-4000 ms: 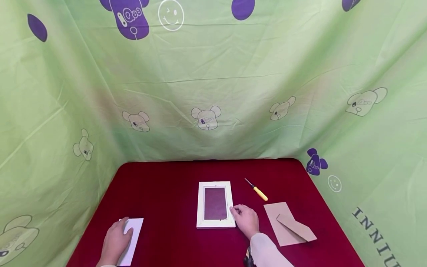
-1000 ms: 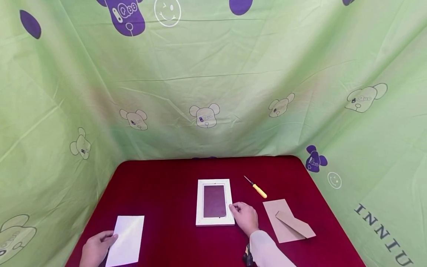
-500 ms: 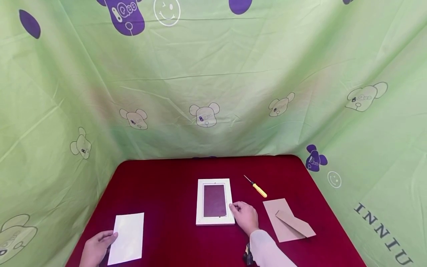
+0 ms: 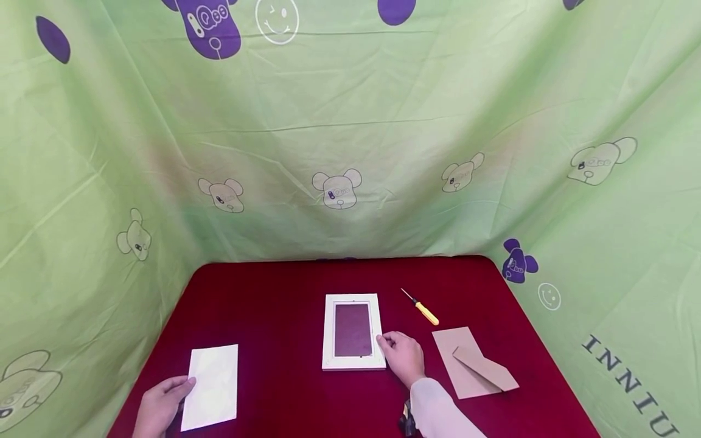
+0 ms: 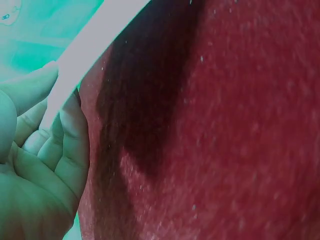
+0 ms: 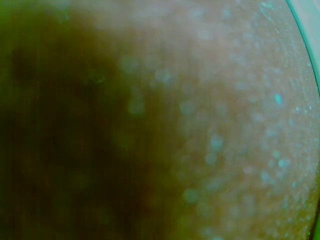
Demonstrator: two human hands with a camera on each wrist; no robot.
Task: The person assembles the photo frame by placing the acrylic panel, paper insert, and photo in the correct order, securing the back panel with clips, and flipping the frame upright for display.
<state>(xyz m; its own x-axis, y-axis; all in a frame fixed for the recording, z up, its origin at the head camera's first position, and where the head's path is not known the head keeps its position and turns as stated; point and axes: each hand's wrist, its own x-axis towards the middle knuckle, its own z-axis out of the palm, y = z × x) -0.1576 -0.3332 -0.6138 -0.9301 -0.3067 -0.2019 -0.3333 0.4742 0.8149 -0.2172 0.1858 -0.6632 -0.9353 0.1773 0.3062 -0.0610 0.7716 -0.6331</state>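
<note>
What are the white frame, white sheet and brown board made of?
White frame: maybe painted wood or plastic, from its even, opaque finish.
White sheet: perhaps smooth, stiff card, flat though pinched at one edge.
Brown board: probably cardboard or fibreboard, being matte and plain brown.

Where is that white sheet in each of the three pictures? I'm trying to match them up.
Head view: the white sheet is at lower left, held by the left hand.
Left wrist view: at upper left, a slanting pale strip in that hand.
Right wrist view: I cannot make it out; mostly blur.
Shared landmark: the left hand, in the first two only.
</note>
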